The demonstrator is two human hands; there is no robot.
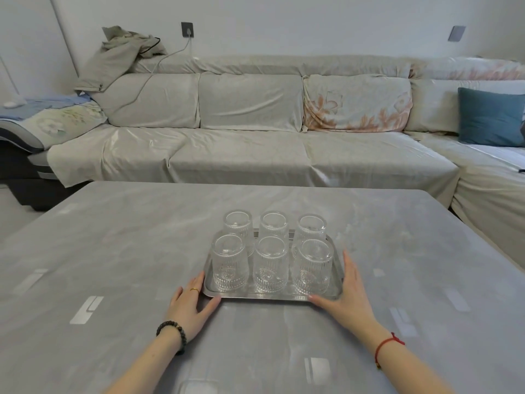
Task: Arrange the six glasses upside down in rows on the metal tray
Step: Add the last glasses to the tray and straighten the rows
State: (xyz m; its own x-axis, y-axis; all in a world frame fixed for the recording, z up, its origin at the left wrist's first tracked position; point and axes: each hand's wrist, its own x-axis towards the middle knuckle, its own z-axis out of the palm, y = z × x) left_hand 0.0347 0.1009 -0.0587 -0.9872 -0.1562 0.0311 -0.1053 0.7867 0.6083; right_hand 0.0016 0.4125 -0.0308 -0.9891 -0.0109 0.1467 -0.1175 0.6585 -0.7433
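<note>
A rectangular metal tray [255,294] lies on the grey table. Several clear ribbed glasses stand upside down on it in two rows of three: a near row with a left glass [229,263], a middle glass [270,265] and a right glass [312,265], and a far row [273,225] behind it. My left hand [191,304] rests flat on the table, its fingers and thumb touching the tray's near left corner. My right hand [346,294] lies against the tray's right edge and near right corner. Neither hand holds a glass.
The grey marbled table [113,251] stretches wide around the tray. Behind it runs a long sofa [250,149] under a pale cover, with a teal cushion [490,118] at the right and a crumpled cloth [125,52] at the back left.
</note>
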